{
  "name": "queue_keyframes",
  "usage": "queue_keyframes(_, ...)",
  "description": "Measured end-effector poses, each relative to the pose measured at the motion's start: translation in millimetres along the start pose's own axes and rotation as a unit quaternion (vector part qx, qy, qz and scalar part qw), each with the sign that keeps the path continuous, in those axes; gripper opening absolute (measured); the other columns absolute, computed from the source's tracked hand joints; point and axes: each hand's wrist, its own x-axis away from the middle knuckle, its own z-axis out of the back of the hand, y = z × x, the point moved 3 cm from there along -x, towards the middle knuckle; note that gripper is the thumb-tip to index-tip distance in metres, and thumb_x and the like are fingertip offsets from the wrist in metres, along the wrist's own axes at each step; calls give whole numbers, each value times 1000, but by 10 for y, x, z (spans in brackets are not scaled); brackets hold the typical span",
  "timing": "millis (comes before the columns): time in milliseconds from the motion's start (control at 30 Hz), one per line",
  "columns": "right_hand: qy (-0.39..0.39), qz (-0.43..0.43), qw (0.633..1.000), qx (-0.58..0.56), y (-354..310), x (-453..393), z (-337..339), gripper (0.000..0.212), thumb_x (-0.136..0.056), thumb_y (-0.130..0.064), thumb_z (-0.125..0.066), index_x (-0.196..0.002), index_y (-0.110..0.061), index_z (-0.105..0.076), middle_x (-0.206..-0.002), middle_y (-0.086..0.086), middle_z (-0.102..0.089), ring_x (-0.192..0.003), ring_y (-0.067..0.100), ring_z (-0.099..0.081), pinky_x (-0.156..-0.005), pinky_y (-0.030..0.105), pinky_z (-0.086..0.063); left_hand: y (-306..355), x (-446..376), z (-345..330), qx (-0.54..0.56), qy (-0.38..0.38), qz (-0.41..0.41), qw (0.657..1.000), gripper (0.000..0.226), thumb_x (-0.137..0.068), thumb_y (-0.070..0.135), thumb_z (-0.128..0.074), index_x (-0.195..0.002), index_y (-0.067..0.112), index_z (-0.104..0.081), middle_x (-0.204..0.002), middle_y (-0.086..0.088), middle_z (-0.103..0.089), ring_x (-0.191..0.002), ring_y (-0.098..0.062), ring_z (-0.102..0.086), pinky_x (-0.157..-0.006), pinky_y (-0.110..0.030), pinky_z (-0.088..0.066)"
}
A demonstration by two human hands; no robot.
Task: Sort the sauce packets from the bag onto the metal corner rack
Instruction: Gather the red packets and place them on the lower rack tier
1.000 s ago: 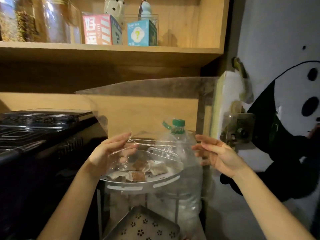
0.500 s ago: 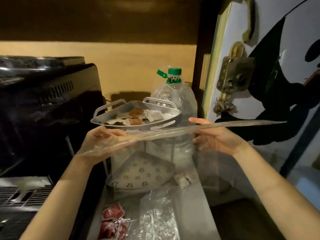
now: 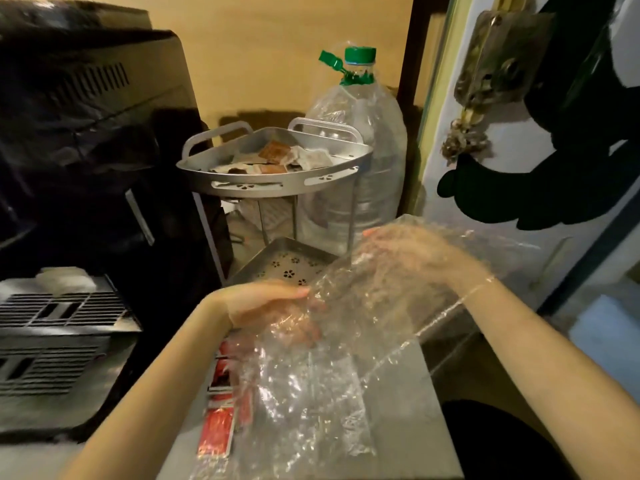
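1. The metal corner rack stands at 12 o'clock from the hands; its top tray holds a loose pile of brown and white sauce packets, and its perforated lower tray shows nothing on its visible part
2. A large clear water bottle with a green cap stands just beside the rack at its 3 o'clock
3. A clear plastic bag is spread crumpled between both hands; whether any packets remain inside cannot be told through the glare
4. The left hand has its fingers curled onto the bag's left edge, thumb on top, pinching the film
5. The right hand lies under or inside the film with fingers extended and loosely apart; whether it grips the plastic cannot be told
6. Red sauce packets lie on the grey countertop at 7 o'clock from the left hand, partly beneath the bag
7. A black appliance stands at 10 o'clock, and a door with a metal lock at 2 o'clock, against a tan wall
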Motion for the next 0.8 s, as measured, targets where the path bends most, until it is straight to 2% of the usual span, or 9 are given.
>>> queue_keyframes(100, -42, 32, 997, 48, -16, 119, -93, 30, -76, -16, -63, -105, -23, -67, -89, -6, -75, -85, 15, -68, -72, 35, -58, -103, -116, -72, -40, -11, -28, 999, 45, -74, 45, -64, -101, 9, -69, -95, 11, -73, -96, -7, -66, -91, -16, -41)
queue_keyframes(167, -66, 27, 997, 30, -3, 154, -96, 22, -81, -11, -56, -100, -20, -63, -75, -3, -74, -69, 10, -69, -62, 28, -55, -161, -150, -91, -44, 12, -30, 999, 29, -81, 26, -58, -99, 4, -68, -91, 10, -74, -93, -8, -66, -93, -18, -40)
queue_keyframes(233, -19, 2, 999, 44, 82, 144, -49, 20, -91, -4, -44, -90, -16, -59, -61, -9, -72, -57, 0, -66, -64, 23, -51, -223, -151, -94, -3, 21, -52, 998, 16, -81, 18, -58, -90, 11, -71, -86, 6, -75, -84, -8, -68, -84, -16, -45)
queue_keyframes(300, -6, -49, 999, 14, 166, 186, 14, 19, -92, -18, -47, -100, -10, -62, -80, -6, -74, -72, 6, -69, -62, 22, -53, -305, -150, -85, 54, 39, -69, 995, 11, -77, 20, -65, -83, 15, -72, -82, 3, -74, -75, -10, -69, -73, -16, -50)
queue_keyframes(400, 29, -132, 988, -79, 467, 259, 159, 67, -69, -52, -62, -119, -7, -60, -113, 10, -66, -92, 25, -64, -69, 35, -56, -468, -155, -88, 97, 98, -82, 987, 7, -76, 19, -66, -77, 16, -72, -74, 6, -73, -71, -8, -67, -72, -17, -50)
queue_keyframes(500, 77, -117, 958, -251, 812, 297, 192, 68, -62, -57, -68, -107, -6, -69, -105, 15, -69, -91, 32, -68, -92, 47, -47, -707, -202, -133, 163, 140, -78, 974, 11, -81, 8, -60, -84, 12, -70, -84, 3, -74, -82, -9, -68, -75, -18, -49)
queue_keyframes(600, 90, -93, 935, -331, 1136, 299, 92, 71, -71, -70, -48, -102, -11, -72, -102, 15, -72, -87, 33, -70, -80, 48, -55, -904, -258, -226, 256, 175, -79, 947, 20, -82, 4, -57, -96, 13, -68, -96, 1, -73, -91, -11, -67, -81, -20, -48)
queue_keyframes(700, 60, -123, 948, -287, 1330, 287, -147, 71, -60, -61, -66, -106, -8, -67, -100, 16, -71, -83, 31, -69, -69, 41, -57, -1099, -315, -294, 339, 237, -39, 909, 25, -84, 1, -56, -104, 13, -64, -83, 3, -72, -73, -8, -63, -66, -17, -49)
queue_keyframes(800, 105, -134, 978, -119, 1480, 181, -300, 58, -67, -31, -75, -117, -7, -60, -119, 14, -64, -95, 21, -63, -71, 33, -51, -1234, -295, -315, 354, 268, -4, 896, 25, -84, 3, -57, -108, 5, -61, -81, -2, -71, -70, -11, -64, -60, -19, -52)
